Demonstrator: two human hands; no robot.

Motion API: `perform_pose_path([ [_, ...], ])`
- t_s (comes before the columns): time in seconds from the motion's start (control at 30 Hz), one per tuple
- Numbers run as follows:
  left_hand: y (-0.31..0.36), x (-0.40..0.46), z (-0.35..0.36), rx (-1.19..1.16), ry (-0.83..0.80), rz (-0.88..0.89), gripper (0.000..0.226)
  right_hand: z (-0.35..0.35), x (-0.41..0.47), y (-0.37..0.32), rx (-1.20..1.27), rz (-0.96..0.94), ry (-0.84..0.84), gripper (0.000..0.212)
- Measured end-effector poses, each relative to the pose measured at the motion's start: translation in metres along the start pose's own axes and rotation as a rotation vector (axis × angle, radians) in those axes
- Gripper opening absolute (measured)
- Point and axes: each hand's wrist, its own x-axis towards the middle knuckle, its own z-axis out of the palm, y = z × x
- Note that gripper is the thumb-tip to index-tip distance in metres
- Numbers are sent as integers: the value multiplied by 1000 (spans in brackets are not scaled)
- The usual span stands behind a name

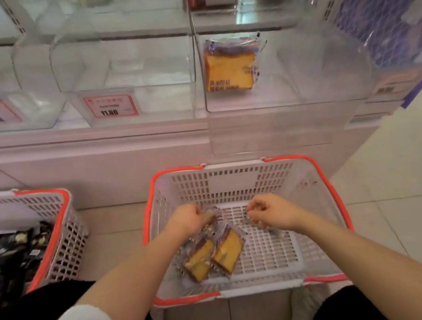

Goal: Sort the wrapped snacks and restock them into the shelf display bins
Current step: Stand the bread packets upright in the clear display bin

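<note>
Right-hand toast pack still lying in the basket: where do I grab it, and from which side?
Pinch the crimped wrapper edge at its far end, coming straight down from above. The right toast pack lies flat on the basket floor, tight beside the other pack, so its sides are crowded.

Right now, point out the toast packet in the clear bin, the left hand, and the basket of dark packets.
toast packet [229, 71], head view, on its yellow slice.
left hand [186, 220], head view, back of hand.
basket of dark packets [64, 217], head view, its slotted side wall.
</note>
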Motion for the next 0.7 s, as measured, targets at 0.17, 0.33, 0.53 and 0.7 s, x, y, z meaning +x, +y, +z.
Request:
perform_pose_path([
  [0.17, -38, 6, 70, 199, -103, -82, 41, 40, 17, 45, -75, 75, -52, 21],
  [0.33, -74, 15, 113, 243, -177, -238, 52, 72, 31, 80, -146, 161, -179, 28],
  [0.53, -100, 35, 129, 445, -227, -316, 53, 94, 49, 95, -101, 231, -224, 17],
  [0.7, -100, 44, 130, 391, -252, -323, 40, 99, 54, 89, -95, 229, -267, 30],
])
